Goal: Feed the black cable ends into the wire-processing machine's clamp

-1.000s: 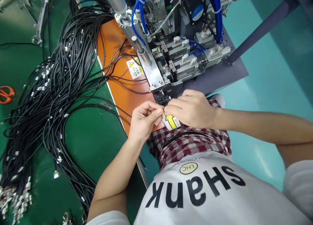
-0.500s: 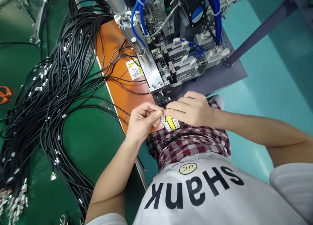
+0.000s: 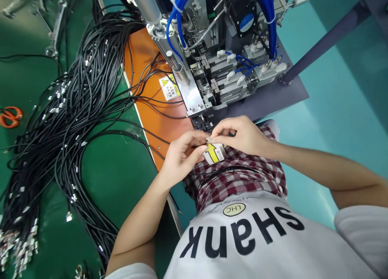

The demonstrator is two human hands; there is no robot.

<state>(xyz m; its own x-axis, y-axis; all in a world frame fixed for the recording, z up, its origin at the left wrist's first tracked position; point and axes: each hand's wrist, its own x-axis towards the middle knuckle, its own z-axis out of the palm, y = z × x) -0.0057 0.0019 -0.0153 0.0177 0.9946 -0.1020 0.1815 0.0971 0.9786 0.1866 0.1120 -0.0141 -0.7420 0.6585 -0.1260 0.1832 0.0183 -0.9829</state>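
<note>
My left hand (image 3: 183, 154) is closed in a pinch just in front of the machine (image 3: 227, 85), at the end of a black cable (image 3: 156, 137) that runs to it from the left. My right hand (image 3: 241, 135) comes from the other side, thumb and index finger pinching a small silvery connector piece (image 3: 209, 139). The fingertips of both hands nearly meet at this piece, and the fingers hide much of it. Below them lies a white label with a yellow arrow (image 3: 213, 153). A black fixture block (image 3: 201, 123) of the machine sits right above the fingertips.
A large bundle of black cables (image 3: 91, 73) with silvery ends spreads over the green table (image 3: 109, 182) at left. Orange scissors (image 3: 11, 116) and a wrench (image 3: 56, 28) lie there too. An orange board (image 3: 151, 121) carries a warning label (image 3: 169, 87). Blue air hoses (image 3: 271, 24) hang over the machine.
The fingertips have moved slightly apart, and the silvery piece shows more between them. My right hand's fingers have changed to a more raised pinch. The view has shifted slightly.
</note>
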